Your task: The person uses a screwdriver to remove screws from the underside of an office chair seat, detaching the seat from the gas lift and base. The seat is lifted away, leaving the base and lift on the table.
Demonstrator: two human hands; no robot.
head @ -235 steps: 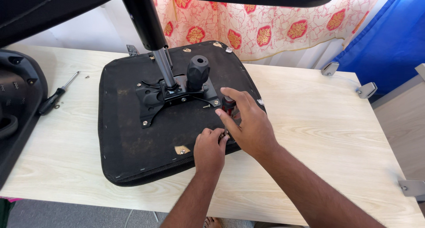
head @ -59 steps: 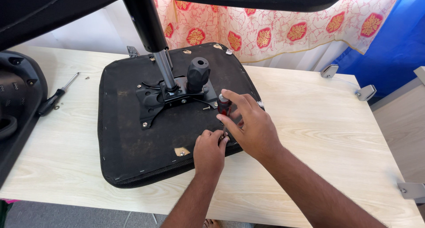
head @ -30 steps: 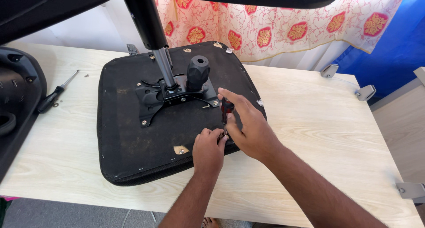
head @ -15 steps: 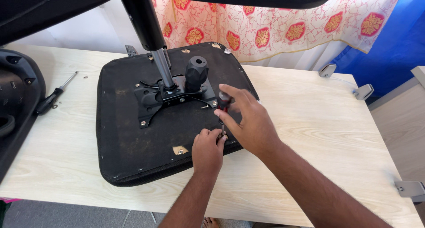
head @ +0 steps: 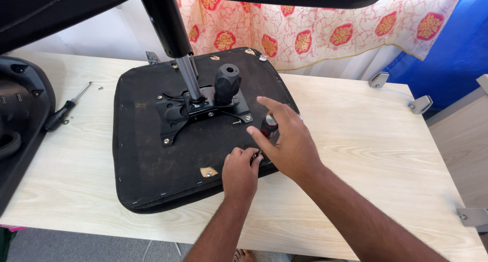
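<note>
Right hand [head: 287, 145] wraps a red-and-black screwdriver [head: 268, 125] loosely: thumb and curled fingers on the handle, index finger stretched out straight past it, not pressing. Handle top shows between thumb and index; the shaft runs down and is mostly hidden by the hands. The tool stands near upright, tip at the front edge of the black seat pad [head: 152, 155].

Left hand [head: 240, 171] is closed in a narrow pinch, fingertips bunched at the screwdriver tip, touching the pad edge there. What it pinches is too small to tell.

The seat pad lies upside down on a light wood table [head: 366, 145]. A black metal mounting plate [head: 175, 114] is bolted at its middle, with a gas-lift rod [head: 189, 76] and a black knob [head: 226, 83] rising from it. A second screwdriver [head: 63, 112] lies on the table well left of the pad, beside a black chair part [head: 18, 114]. Small metal brackets [head: 421, 104] sit near the far right table edge.
</note>
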